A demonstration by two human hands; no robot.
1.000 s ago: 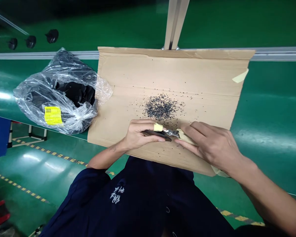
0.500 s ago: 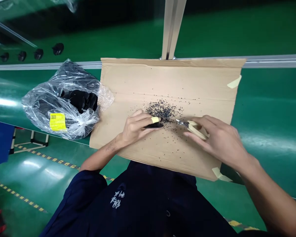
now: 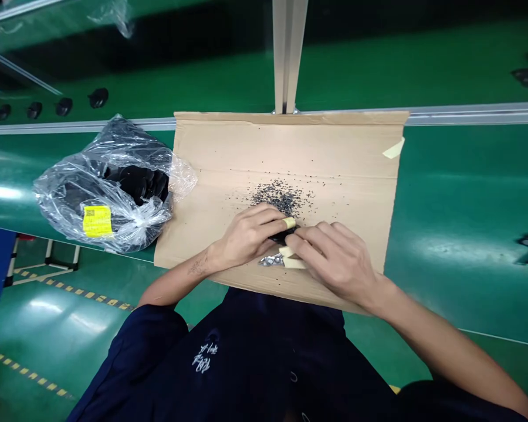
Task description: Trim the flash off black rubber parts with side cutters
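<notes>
My left hand (image 3: 257, 231), with yellow tape round one finger, is closed on a dark round part (image 3: 283, 236) above the cardboard sheet (image 3: 229, 140). My right hand (image 3: 334, 255) meets it from the right; its fingertips touch the same part. Pliers (image 3: 294, 261) with cream handles are held in my right hand, their metal jaws pointing left below the part. Many small black bits (image 3: 277, 195) lie scattered on the cardboard just beyond my hands.
A clear plastic bag (image 3: 110, 181) of black parts, with a yellow label, overlaps the cardboard's left edge. Several black pieces stand beyond the metal rail at the far left. An upright metal post (image 3: 288, 55) rises behind the cardboard.
My right hand has moved left to meet my left hand at the dark part. The pliers have swung from the right of the bits to below the part. The view has shifted slightly.
</notes>
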